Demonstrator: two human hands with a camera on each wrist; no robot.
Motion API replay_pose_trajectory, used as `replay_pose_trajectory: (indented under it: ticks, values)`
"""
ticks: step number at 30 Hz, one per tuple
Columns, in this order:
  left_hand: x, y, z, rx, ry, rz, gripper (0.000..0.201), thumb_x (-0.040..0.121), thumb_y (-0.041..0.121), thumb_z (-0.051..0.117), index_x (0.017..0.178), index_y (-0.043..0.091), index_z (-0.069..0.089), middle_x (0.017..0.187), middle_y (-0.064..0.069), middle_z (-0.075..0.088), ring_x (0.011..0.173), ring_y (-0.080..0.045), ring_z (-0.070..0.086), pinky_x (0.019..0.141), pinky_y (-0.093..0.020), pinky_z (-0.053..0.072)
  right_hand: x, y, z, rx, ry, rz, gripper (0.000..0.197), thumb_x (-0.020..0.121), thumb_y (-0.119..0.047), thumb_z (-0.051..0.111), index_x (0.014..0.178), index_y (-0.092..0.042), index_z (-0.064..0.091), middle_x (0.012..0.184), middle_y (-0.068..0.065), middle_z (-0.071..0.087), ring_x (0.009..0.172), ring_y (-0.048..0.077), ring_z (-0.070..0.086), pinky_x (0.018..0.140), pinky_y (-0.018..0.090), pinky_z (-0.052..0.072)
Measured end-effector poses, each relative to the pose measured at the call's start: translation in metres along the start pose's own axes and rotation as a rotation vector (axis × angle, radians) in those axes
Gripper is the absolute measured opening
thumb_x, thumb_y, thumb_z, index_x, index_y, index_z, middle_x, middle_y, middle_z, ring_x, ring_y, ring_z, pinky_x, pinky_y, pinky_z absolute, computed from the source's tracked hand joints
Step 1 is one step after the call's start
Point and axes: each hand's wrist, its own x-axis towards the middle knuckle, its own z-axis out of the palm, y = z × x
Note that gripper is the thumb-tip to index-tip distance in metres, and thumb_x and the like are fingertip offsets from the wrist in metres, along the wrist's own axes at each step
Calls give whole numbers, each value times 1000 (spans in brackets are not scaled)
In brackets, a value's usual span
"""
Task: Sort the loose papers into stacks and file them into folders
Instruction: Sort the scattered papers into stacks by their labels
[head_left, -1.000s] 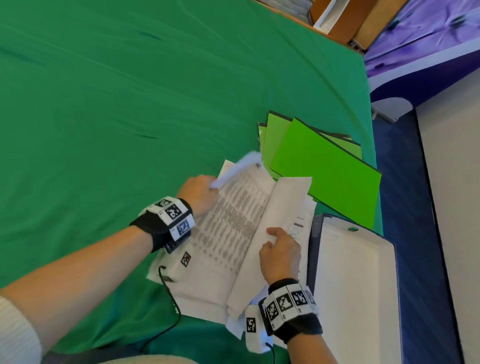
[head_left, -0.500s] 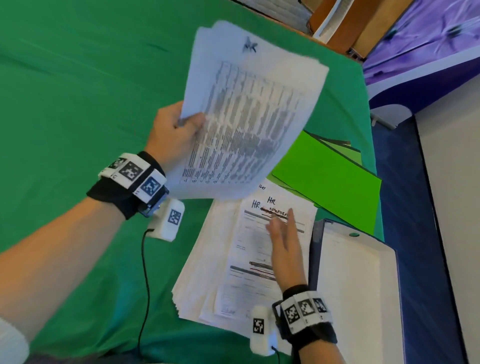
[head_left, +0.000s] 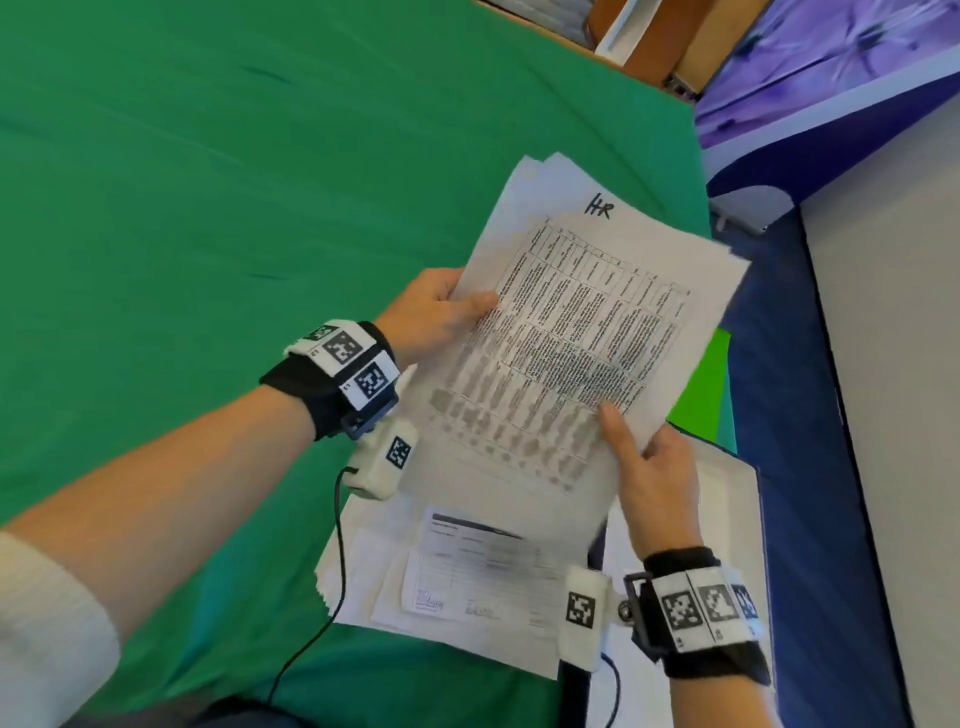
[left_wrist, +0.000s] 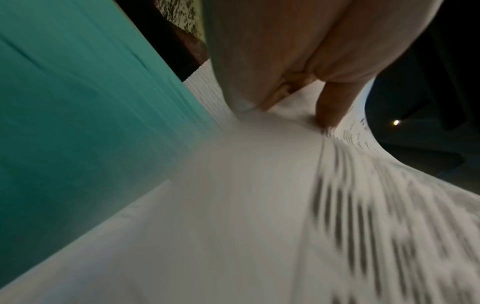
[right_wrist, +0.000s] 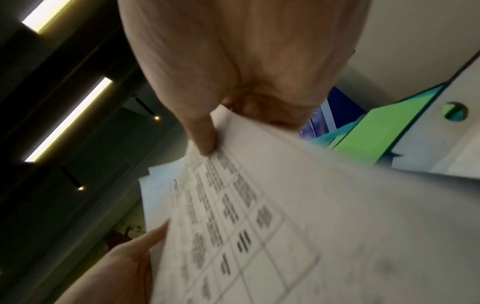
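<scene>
Since the earlier frame our right hand (head_left: 655, 474) has left the pile of papers (head_left: 457, 587) on the surface (head_left: 208, 182) and joined our left hand (head_left: 431, 312) on the sheaf marked HR (head_left: 587, 332), now lower and held over that pile. Each grip pinches a side edge, thumb on top. We judge the risks plain: the sheets are fanned, so one could slip out and fall among the unsorted papers, and the sheaf sags between our hands. The green folders (head_left: 701, 384) lie mostly hidden behind it.

"HR" handwritten atop held paper sheaf (head_left: 582, 332)
</scene>
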Motion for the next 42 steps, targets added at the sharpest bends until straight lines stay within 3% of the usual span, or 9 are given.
replay_pose_trajectory:
  ticks: [3, 6, 12, 21, 26, 29, 33, 37, 42]
  values:
    - [19, -27, 12, 221, 42, -69, 44, 102, 44, 40, 89, 12, 66, 88, 0, 69, 80, -16, 62, 71, -27, 48, 3, 6, -26, -106, 227, -61, 25, 93, -35, 61, 89, -11, 65, 88, 3, 70, 84, 25, 68, 73, 41, 56]
    - [36, -61, 18, 983, -135, -85, 56, 92, 58, 50, 127, 15, 58, 129, -8, 59, 118, -28, 53, 100, -43, 43, 7, 16, -57, -269, 433, -192, 28, 96, -34, 58, 85, -8, 62, 74, 7, 63, 64, 25, 61, 59, 46, 54]
    - [49, -81, 39, 1572, -327, -182, 94, 69, 77, 64, 138, 19, 41, 140, -10, 38, 132, -31, 33, 110, -51, 29, 5, 20, -82, -333, 461, -222, 24, 97, -33, 55, 87, -12, 61, 73, 6, 63, 62, 23, 61, 57, 42, 55]
    - [46, -92, 46, 1459, -247, -152, 96, 62, 60, 81, 136, 16, 38, 135, -8, 36, 125, -27, 36, 106, -44, 34, 5, 23, -80, -311, 399, -227, 25, 97, -30, 56, 93, -7, 65, 70, 0, 63, 58, 18, 60, 51, 35, 52]
    - [43, -88, 50, 1375, -395, -213, 66, 75, 44, 79, 129, 20, 50, 131, -5, 45, 121, -25, 44, 103, -42, 39, 11, 23, -76, -309, 395, -229, 26, 97, -32, 56, 103, -8, 66, 73, -9, 63, 58, 9, 59, 52, 34, 53]
    - [33, -89, 52, 1268, -467, -186, 59, 86, 29, 72, 138, 14, 49, 135, -7, 53, 124, -25, 49, 100, -34, 40, 12, 22, -75, -297, 402, -250, 28, 97, -31, 56, 90, -5, 64, 63, -7, 57, 51, 11, 53, 46, 31, 46]
    - [15, -94, 49, 1126, -418, -75, 34, 85, 20, 72, 117, 11, 66, 112, -7, 70, 104, -24, 63, 85, -27, 45, 16, 19, -78, -280, 438, -276, 32, 97, -30, 57, 74, -7, 57, 60, -4, 54, 47, 12, 48, 44, 32, 43]
    - [15, -96, 46, 1163, -336, 19, 38, 88, 31, 69, 122, 15, 65, 123, -4, 59, 113, -22, 52, 92, -33, 43, 18, 14, -80, -310, 472, -290, 28, 97, -29, 56, 76, -10, 58, 62, -5, 55, 52, 22, 54, 46, 41, 50]
    - [46, -89, 51, 1384, -351, 54, 50, 84, 41, 71, 129, 22, 60, 153, -1, 31, 139, -23, 29, 110, -45, 31, 15, 15, -80, -322, 471, -286, 29, 97, -30, 56, 75, -11, 58, 61, -5, 55, 50, 15, 51, 45, 40, 49]
